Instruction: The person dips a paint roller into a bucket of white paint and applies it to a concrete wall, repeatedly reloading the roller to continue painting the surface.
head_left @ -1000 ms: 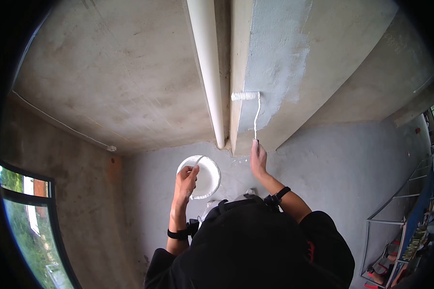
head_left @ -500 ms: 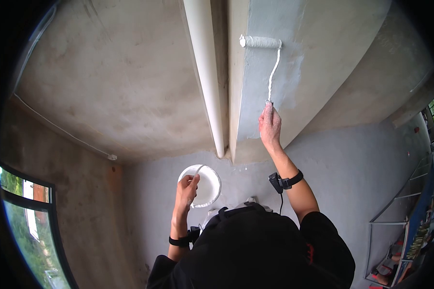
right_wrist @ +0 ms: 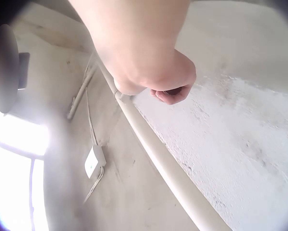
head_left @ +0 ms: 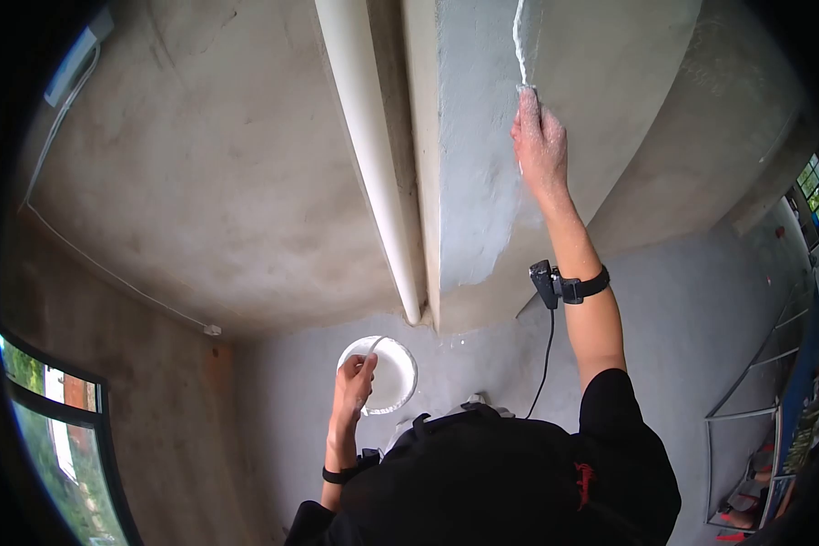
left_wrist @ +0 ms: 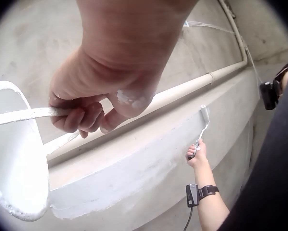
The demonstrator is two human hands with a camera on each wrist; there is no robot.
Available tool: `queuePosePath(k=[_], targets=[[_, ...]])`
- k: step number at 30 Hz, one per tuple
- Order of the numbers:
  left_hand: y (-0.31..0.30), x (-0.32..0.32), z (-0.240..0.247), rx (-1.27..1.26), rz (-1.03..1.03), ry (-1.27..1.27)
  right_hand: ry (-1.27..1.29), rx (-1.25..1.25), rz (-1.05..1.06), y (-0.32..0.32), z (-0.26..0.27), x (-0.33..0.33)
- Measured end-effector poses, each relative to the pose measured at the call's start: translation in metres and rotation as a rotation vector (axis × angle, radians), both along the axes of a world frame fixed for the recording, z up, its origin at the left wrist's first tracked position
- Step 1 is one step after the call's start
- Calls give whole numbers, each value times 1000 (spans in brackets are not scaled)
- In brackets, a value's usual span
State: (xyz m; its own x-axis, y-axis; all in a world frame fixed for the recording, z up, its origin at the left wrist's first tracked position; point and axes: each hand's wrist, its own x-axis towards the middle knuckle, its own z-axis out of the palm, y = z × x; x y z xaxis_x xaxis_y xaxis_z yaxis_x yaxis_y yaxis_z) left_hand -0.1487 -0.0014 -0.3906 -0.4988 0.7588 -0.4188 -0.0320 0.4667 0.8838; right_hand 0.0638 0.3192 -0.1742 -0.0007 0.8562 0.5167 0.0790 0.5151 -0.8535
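Observation:
My right hand (head_left: pixel 541 150) grips the handle of a paint roller, raised high in front of a pillar. The roller's paint-coated wire (head_left: pixel 520 45) runs up out of the head view; in the left wrist view the white roller sleeve (left_wrist: pixel 204 114) lies at the wall. A pale painted strip (head_left: pixel 473 182) covers part of the pillar's face. Low on the left, my left hand (head_left: pixel 353 387) holds a white bucket (head_left: pixel 411 369) by its handle (left_wrist: pixel 28 114), fingers curled round it. White paint coats the bucket's inside, and dried paint marks the left hand's skin.
A pale vertical pipe (head_left: pixel 369 146) runs close along the pillar's left side. To the left are a bare wall and a window (head_left: pixel 59 464). A metal rack (head_left: pixel 742 417) stands at the right. A cable (head_left: pixel 548 364) hangs from the right wrist camera.
My right hand has moved up the pillar with the roller, whose sleeve has left the head view at the top. My left hand keeps holding the bucket at about the same place.

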Motion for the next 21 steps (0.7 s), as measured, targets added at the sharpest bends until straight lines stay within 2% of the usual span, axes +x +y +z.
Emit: queuePosePath(k=[4, 6, 9, 21], targets=[[2, 3, 4, 13, 18, -3, -16, 23, 13, 3, 28, -6], [0, 3, 9, 2, 14, -27, 15, -11, 56, 3, 19, -11], [-1, 0, 2, 10, 16, 10, 118, 37, 156, -3, -18, -22], [0, 3, 3, -12, 40, 17, 124, -181, 130, -45, -157, 1]])
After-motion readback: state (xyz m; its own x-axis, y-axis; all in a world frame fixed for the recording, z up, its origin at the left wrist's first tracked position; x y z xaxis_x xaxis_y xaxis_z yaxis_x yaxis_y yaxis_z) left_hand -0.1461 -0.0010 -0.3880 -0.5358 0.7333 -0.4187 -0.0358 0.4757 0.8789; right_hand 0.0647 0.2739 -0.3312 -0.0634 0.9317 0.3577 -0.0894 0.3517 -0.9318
